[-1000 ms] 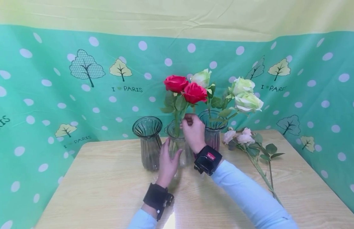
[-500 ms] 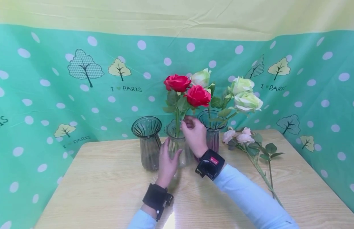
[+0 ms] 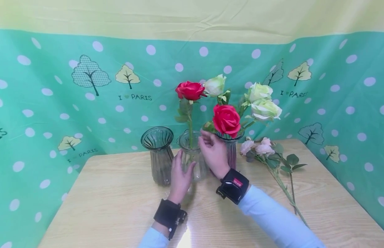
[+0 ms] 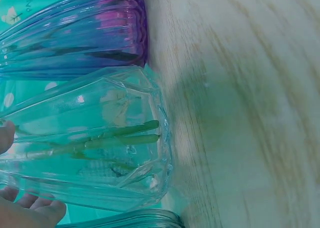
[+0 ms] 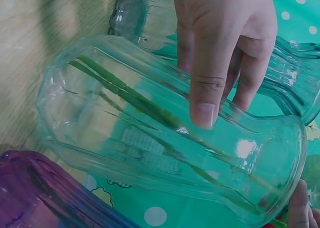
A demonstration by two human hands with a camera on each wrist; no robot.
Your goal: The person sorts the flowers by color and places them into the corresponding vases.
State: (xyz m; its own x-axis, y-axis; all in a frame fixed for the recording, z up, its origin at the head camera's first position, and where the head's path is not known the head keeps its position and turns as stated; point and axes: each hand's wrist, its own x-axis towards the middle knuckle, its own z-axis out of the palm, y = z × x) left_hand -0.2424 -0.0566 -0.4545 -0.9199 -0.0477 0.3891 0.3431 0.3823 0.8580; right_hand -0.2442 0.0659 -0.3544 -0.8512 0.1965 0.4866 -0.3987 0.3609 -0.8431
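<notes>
The left hand [image 3: 181, 175] holds the clear vase [image 3: 198, 168] in a fairly narrow grip, with thumb and fingers around its body; this vase stands at the far part of the wooden table [image 3: 117, 203], between the grey vase [image 3: 161, 165] on the left and the purple vase [image 3: 231, 155] on the right. The right hand [image 3: 214, 154] is at the right side of the clear vase's rim, fingers bent; if it pinches a stem there, I cannot tell.

Two green stems [image 4: 120, 141] show inside the clear vase, their ends low near its bottom; the left red rose [image 3: 190, 90] rises almost straight above it, while the right red rose [image 3: 226, 120] leans to the right, in front of the purple vase's rim; three whitish-green roses [image 3: 266, 109] stand above the purple vase; pink flowers [image 3: 264, 148] lie on the table to the right.

The green dotted cloth [image 3: 167, 96] carries the printed words "I PARIS" [image 3: 134, 97], with a small green heart after the "I"; the same words repeat at the right and lower left, and at the far left edge they are cut. The black wristband [image 3: 232, 191] on the right arm bears a red label [image 3: 238, 182]; its pale letters are too small to read surely.
</notes>
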